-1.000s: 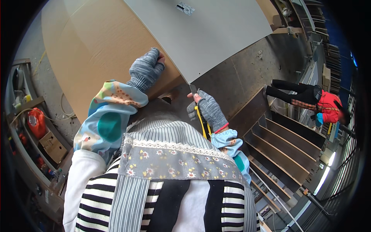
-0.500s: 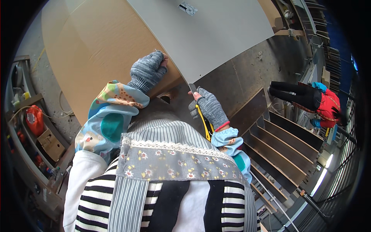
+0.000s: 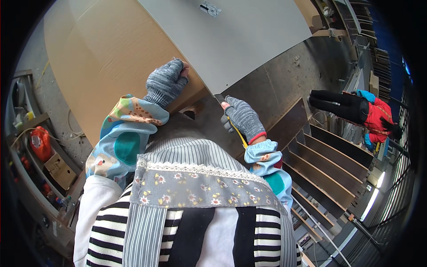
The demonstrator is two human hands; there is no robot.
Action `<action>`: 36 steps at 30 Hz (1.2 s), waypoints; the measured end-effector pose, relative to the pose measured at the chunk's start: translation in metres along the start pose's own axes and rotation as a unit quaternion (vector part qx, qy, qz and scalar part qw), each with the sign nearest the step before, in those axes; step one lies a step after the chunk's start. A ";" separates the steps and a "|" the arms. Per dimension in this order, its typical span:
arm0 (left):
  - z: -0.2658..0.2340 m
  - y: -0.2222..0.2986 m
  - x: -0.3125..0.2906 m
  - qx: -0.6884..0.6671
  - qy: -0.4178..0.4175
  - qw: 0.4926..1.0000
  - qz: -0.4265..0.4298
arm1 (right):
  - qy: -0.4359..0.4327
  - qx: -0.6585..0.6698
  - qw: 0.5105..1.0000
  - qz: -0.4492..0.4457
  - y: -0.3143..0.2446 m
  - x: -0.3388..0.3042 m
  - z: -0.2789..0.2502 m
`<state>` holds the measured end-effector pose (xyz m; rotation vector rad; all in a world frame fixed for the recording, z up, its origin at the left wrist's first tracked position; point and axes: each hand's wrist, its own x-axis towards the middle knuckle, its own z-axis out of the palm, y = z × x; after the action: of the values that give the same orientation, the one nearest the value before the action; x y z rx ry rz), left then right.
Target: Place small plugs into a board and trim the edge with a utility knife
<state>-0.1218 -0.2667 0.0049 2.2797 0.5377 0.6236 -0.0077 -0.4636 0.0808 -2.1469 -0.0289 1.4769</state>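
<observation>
My right hand (image 3: 243, 119), in a grey knit fingerless glove, grips a yellow and black utility knife (image 3: 243, 139). The knife's grey blade end touches or lies very near the lower corner of a large light-grey panel (image 3: 231, 42). My left hand (image 3: 167, 81), gloved the same way, rests closed on a brown cardboard sheet (image 3: 102, 66) beside the panel's left edge. Its fingers are curled under, and whatever they may hold is hidden. Patterned blue sleeve covers wrap both forearms.
Dark shelving with light edges (image 3: 324, 171) stands at my right. Beyond it is a person in a red top (image 3: 378, 118). At left a cart frame carries an orange container (image 3: 41, 143) and a wooden block (image 3: 60, 171). Concrete floor (image 3: 284, 75) shows past the panel.
My right hand has turned, so less of the yellow knife handle shows, and its forearm has swung slightly outward. The left hand keeps its place on the cardboard. The person's arms have shifted.
</observation>
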 end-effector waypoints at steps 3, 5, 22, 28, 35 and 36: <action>0.001 0.002 0.003 0.000 -0.003 1.000 0.000 | 0.005 0.010 1.000 0.006 -0.001 -0.006 -0.002; 0.002 0.001 0.003 0.006 0.001 1.000 0.004 | 0.013 0.027 1.000 0.004 -0.001 -0.006 -0.002; 0.006 0.002 0.004 -0.008 0.005 1.000 0.002 | 0.009 0.031 0.999 -0.027 0.013 0.002 -0.012; 0.008 0.004 0.004 -0.018 -0.006 1.000 -0.013 | -0.016 0.048 0.991 -0.125 0.025 0.003 -0.033; 0.001 -0.001 0.001 0.002 -0.008 1.000 -0.026 | -0.058 0.290 0.943 -0.154 0.045 -0.017 -0.005; 0.001 0.001 0.002 -0.003 -0.003 1.000 -0.028 | -0.054 0.370 0.916 -0.144 0.065 -0.008 -0.004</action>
<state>-0.1193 -0.2667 0.0049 2.2530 0.5945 0.5884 -0.0248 -0.5235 0.0609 -1.3801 0.1479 1.1743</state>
